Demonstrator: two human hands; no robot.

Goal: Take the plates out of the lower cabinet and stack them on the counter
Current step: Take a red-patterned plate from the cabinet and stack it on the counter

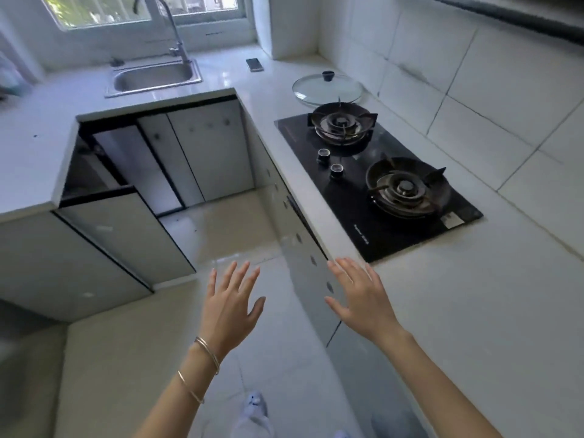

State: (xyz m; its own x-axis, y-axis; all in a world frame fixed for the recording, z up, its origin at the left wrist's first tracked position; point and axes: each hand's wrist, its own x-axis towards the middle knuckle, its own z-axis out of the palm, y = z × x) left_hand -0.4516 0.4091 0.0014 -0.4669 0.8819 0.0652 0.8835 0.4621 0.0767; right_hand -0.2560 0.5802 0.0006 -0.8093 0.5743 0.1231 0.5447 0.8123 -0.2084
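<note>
Left counter (pixel 28 159): pale, glossy, bare on the part we can see, so there's room here for a stack.
Open cabinet (pixel 94 165): door swung out under the left counter, interior dark. No plates visible from this angle; whether they sit in there I cannot tell.
Sink (pixel 155 78): steel basin under the window, tall tap above it, well apart from both hands.
Left hand (pixel 229 306): spread wide, palm down, empty, hovering over the floor (pixel 142 343), bangles on the wrist.
Right hand (pixel 360 298): also splayed and empty, in the air at the edge of the right counter (pixel 474 311).
Gas hob (pixel 376 184): black glass, two burners, just beyond the right hand.
Glass lid (pixel 328 90): lying flat behind the far burner, with a phone (pixel 254 64) further back.
Room: narrow U-shaped kitchen, white tiled walls, daylight from the window.
Risk, as I read it: the floor shines, possibly wet, and crouching to a low shelf on it invites a slip. The open door juts into the aisle, ready to catch a knee or a rising plate. Stack too near the hob and the plates could knock a burner grate.
</note>
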